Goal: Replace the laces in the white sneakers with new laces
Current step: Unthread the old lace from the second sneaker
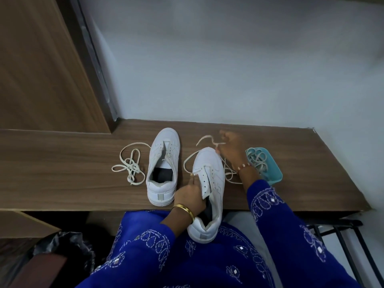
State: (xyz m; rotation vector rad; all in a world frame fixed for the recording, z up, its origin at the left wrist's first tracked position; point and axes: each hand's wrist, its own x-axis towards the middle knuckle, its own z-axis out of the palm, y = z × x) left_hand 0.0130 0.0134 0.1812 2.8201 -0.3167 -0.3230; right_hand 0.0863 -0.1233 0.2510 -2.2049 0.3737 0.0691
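Left grip point(190, 194): grasping the near sneaker point(209, 183) by its tongue.
Right grip point(229, 146): pinching a lace point(207, 139) past its toe.
Teal tray point(274, 173): right of it, on the tabletop point(62, 159).

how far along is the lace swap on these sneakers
Done: the far sneaker looks nearly unlaced, and a loose lace lies on the desk beside it. In hand: the left hand grips the near sneaker while the right hand pinches its lace; old or new, unclear. Left: more laces wait in the teal tray.
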